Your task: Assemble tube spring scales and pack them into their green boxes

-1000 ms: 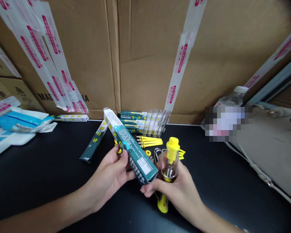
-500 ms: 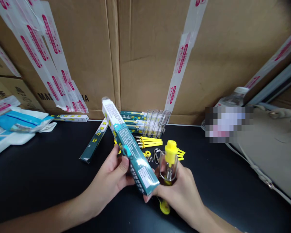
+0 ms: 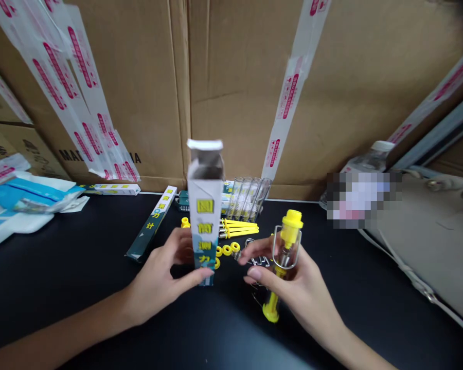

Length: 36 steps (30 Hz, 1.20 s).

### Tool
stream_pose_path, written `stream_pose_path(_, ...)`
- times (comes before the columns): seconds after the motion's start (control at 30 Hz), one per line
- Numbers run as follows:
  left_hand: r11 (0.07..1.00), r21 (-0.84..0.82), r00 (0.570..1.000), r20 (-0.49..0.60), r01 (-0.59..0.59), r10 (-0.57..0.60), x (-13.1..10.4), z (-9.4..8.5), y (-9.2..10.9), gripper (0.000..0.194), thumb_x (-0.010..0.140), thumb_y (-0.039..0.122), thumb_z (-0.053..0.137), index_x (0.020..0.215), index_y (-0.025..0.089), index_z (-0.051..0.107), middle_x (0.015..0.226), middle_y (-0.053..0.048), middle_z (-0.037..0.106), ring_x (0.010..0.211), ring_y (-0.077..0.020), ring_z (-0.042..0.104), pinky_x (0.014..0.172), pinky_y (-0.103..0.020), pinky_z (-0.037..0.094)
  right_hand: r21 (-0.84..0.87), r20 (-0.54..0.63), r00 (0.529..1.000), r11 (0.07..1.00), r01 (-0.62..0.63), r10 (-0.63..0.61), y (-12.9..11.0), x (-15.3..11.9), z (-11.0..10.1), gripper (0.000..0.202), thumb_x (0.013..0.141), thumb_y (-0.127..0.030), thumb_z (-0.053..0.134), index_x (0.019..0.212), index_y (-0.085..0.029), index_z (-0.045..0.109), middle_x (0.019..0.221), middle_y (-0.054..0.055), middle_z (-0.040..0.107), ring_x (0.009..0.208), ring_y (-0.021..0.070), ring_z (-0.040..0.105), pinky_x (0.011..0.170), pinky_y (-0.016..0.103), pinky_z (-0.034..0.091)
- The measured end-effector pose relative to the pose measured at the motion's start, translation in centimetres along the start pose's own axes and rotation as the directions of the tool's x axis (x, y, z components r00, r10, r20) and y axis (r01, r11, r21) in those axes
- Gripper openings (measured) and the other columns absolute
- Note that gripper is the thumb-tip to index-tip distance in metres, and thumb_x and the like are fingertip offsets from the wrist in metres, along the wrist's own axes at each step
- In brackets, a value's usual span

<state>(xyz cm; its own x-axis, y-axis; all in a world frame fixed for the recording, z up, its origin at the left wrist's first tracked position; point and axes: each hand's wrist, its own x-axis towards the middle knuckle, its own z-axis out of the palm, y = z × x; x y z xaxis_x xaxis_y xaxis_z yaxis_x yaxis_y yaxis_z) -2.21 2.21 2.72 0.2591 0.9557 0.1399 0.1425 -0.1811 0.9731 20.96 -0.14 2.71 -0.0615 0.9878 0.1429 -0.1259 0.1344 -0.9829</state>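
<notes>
My left hand (image 3: 170, 277) is closed round a narrow white and green carton (image 3: 206, 205). The carton stands upright, its top flap raised and its upper end uncovered. In the crook of my right hand (image 3: 293, 277) rests a tubular spring scale (image 3: 281, 272) with yellow ends and a wire loop at the top. My right thumb and index finger reach toward the carton, apart from it. Behind the hands lie yellow rings (image 3: 227, 250), yellow rods (image 3: 241, 228) with metal springs, and wire loops (image 3: 250, 245). The carton hides part of these pieces.
Several clear tubes (image 3: 249, 198) lean against cartons at the back. Another narrow carton (image 3: 152, 223) lies left of centre. A blue and white packet (image 3: 34, 190) is at far left, and a bottle (image 3: 376, 154) and grey bag (image 3: 432, 236) stand at right. Large cardboard boxes (image 3: 235, 92) form the back.
The carton has turned from slanting to upright, its flapped end now facing me. My right hand has moved away from its lower end, rightward, with the spring scale still in it.
</notes>
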Motion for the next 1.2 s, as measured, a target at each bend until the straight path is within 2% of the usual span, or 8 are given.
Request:
stream_pose_path(0.13,0.995,0.097,0.998,0.059,0.005,-0.011,-0.4,0.6,-0.1,0.045,0.076,0.023,0.081,0.115,0.026,0.059,0.102,-0.003,0.077,0.088,-0.0220,0.075,0.079,-0.026,0.057,-0.002,0.035,0.994,0.995,0.100,-0.100,-0.3,-0.2,0.2,0.040,0.069,-0.021,0.087,0.093,-0.026,0.056,0.117,0.004,0.072,0.114,0.0264,0.067,0.096,0.042,0.059)
stream_pose_path(0.27,0.997,0.077,0.997,0.082,-0.020,0.013,-0.3,1.1,0.2,0.041,0.079,0.026,0.078,0.115,0.025,0.059,0.102,-0.004,0.077,0.089,-0.0227,0.074,0.080,-0.028,0.056,-0.067,0.073,0.985,0.985,0.160,-0.155,-0.3,-0.5,1.0,0.041,0.068,-0.019,0.088,0.098,-0.028,0.061,0.128,0.004,0.068,0.120,0.0280,0.063,0.103,0.044,0.055)
stream_pose_path(0.47,0.992,0.118,0.994,0.104,-0.047,0.034,-0.5,0.8,0.4,0.041,0.080,0.026,0.077,0.117,0.026,0.059,0.108,-0.004,0.075,0.097,-0.0234,0.071,0.088,-0.030,0.053,-0.132,0.034,0.982,0.974,0.186,-0.183,-0.5,-0.3,1.8,0.040,0.073,-0.023,0.085,0.107,-0.029,0.065,0.121,0.005,0.071,0.109,0.0288,0.069,0.097,0.045,0.059)
stream_pose_path(0.7,0.977,0.204,0.952,0.307,-0.060,-0.005,-1.8,0.6,1.0,0.049,0.080,0.029,0.075,0.126,0.026,0.057,0.100,-0.003,0.073,0.084,-0.0223,0.068,0.077,-0.029,0.053,-0.050,-0.126,0.986,0.993,0.103,-0.108,-2.5,1.0,2.6,0.037,0.066,-0.034,0.088,0.089,-0.025,0.060,0.091,0.003,0.077,0.083,0.0255,0.075,0.074,0.037,0.065)
stream_pose_path(0.87,0.990,0.143,0.932,0.361,-0.021,-0.033,-1.6,1.0,1.5,0.056,0.085,0.030,0.071,0.134,0.024,0.044,0.110,-0.007,0.069,0.097,-0.0242,0.066,0.088,-0.035,0.052,-0.036,-0.136,0.988,0.997,0.075,-0.080,-2.6,1.7,2.7,0.038,0.066,-0.036,0.087,0.086,-0.023,0.057,0.090,0.003,0.077,0.084,0.0247,0.075,0.077,0.037,0.062)
stream_pose_path(1.07,0.972,-0.088,0.967,0.117,-0.217,0.227,1.0,1.0,4.2,0.060,0.089,0.022,0.068,0.141,0.032,0.040,0.136,-0.009,0.056,0.122,-0.0249,0.056,0.102,-0.036,0.046,-0.044,-0.098,0.987,0.991,0.124,-0.128,-3.2,1.7,3.2,0.039,0.069,-0.035,0.085,0.095,-0.023,0.059,0.098,0.004,0.077,0.091,0.0264,0.074,0.080,0.037,0.061)
stream_pose_path(1.13,0.923,-0.120,0.928,0.032,-0.365,0.371,2.1,0.8,5.8,0.053,0.088,0.018,0.069,0.134,0.035,0.050,0.133,-0.005,0.058,0.120,-0.0246,0.057,0.100,-0.036,0.047,-0.076,-0.075,0.980,0.981,0.177,-0.183,-3.5,1.6,3.6,0.040,0.070,-0.035,0.085,0.098,-0.024,0.060,0.099,0.004,0.077,0.091,0.0260,0.074,0.080,0.037,0.061)
stream_pose_path(1.2,0.874,-0.022,0.873,0.050,-0.485,0.486,3.0,0.6,7.2,0.038,0.084,0.016,0.073,0.118,0.032,0.065,0.128,-0.003,0.063,0.120,-0.0239,0.057,0.097,-0.031,0.048,-0.120,-0.041,0.975,0.970,0.212,-0.219,-3.7,1.5,4.0,0.039,0.071,-0.035,0.084,0.100,-0.024,0.061,0.098,0.004,0.077,0.088,0.0256,0.074,0.077,0.035,0.061)
